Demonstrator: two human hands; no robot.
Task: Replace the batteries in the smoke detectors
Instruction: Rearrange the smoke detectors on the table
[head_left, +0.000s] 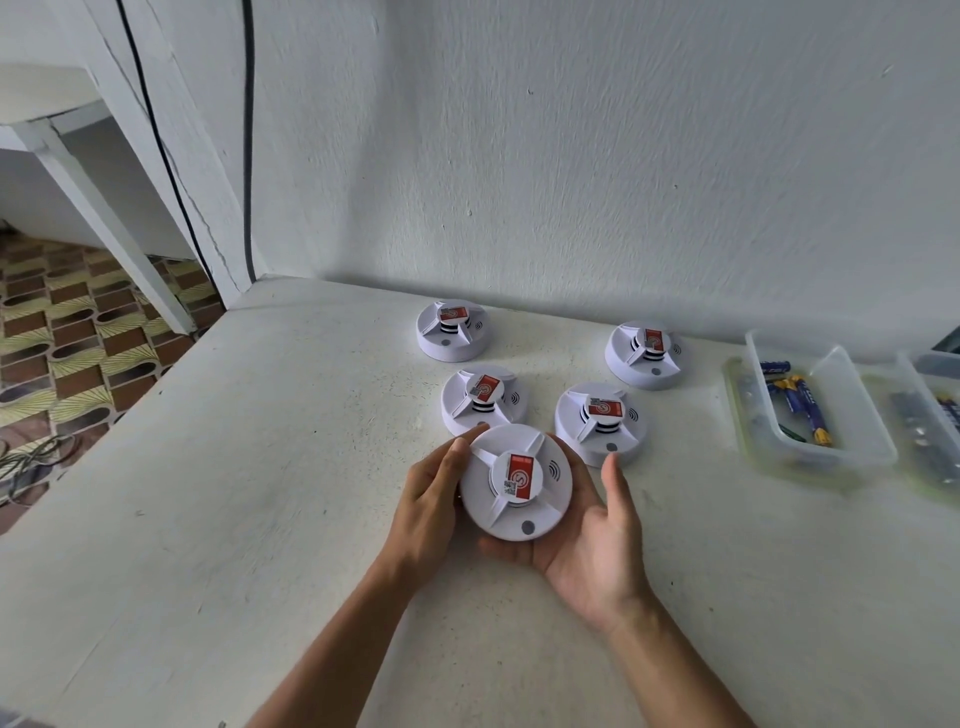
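A round white smoke detector (514, 483) with a red label on its raised centre is held above the white table (260, 493). My left hand (431, 499) grips its left rim, fingers curled round the edge. My right hand (597, 540) cradles it from below, palm up, with the thumb raised and off the detector. Several more white smoke detectors stand face up behind it: one (484, 399) just beyond, one (600, 422) to the right, one (451, 330) at the back and one (643, 353) at the back right.
A clear plastic tray (841, 415) at the right holds blue and yellow batteries (802, 402). Another clear tray (930, 415) with batteries is cut off by the right edge. A white wall runs behind the table. The table's left edge drops to a patterned floor (78, 353).
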